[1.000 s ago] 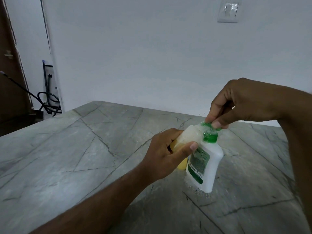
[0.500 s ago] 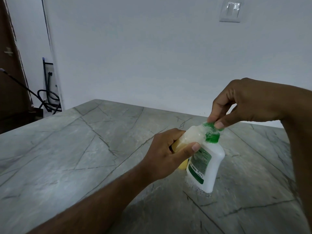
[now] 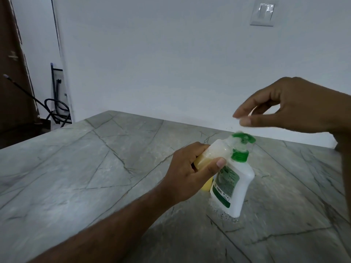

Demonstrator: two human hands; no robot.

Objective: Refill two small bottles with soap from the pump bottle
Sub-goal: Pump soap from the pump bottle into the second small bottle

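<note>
Gripping a small bottle tilted with its mouth at the pump spout, the left hand partly hides it. The right hand hovers at 12 o'clock above the pump bottle, fingers loosely curled, holding nothing. The pump bottle stands upright on the grey tabletop, wet droplets round its base; a light switch marks the wall.

Glossy plastic pump bottle — marble table

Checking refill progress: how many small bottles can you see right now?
1 for sure: a small bottle in the left hand, at the pump bottle nozzle. Something yellow behind may be another.
</note>
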